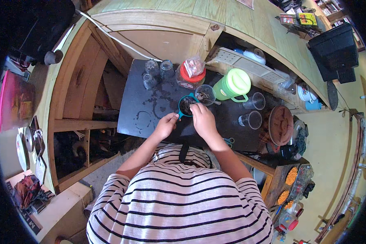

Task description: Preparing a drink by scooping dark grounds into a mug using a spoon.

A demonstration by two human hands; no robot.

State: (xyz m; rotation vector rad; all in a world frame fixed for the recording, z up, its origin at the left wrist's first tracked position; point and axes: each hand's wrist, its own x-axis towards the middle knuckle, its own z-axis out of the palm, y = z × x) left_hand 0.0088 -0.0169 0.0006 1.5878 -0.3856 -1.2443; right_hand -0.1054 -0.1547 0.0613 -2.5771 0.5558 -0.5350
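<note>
My left hand point(166, 125) grips the handle of a small teal strainer point(187, 105) with dark, wet-looking matter in it. The fingers of my right hand point(203, 118) are bent together over the strainer's right edge; whether they pinch anything is hidden. Just beyond them stands a clear plastic cup point(205, 93) with brownish contents and a spoon point(216, 102) lying by its rim. A light green lidded pitcher point(232, 84) is to the right of the cup. Behind the strainer is a jar with a red lid point(192, 76), a plastic packet point(194, 66) on top.
Several upturned glasses point(166, 69) stand at the back left of the dark tabletop point(131, 113), which has wet rings. To the right are two clear cups point(250, 120), a brown round lid point(281, 125) and teal-handled scissors point(229, 141). A wooden counter point(170, 23) rises behind.
</note>
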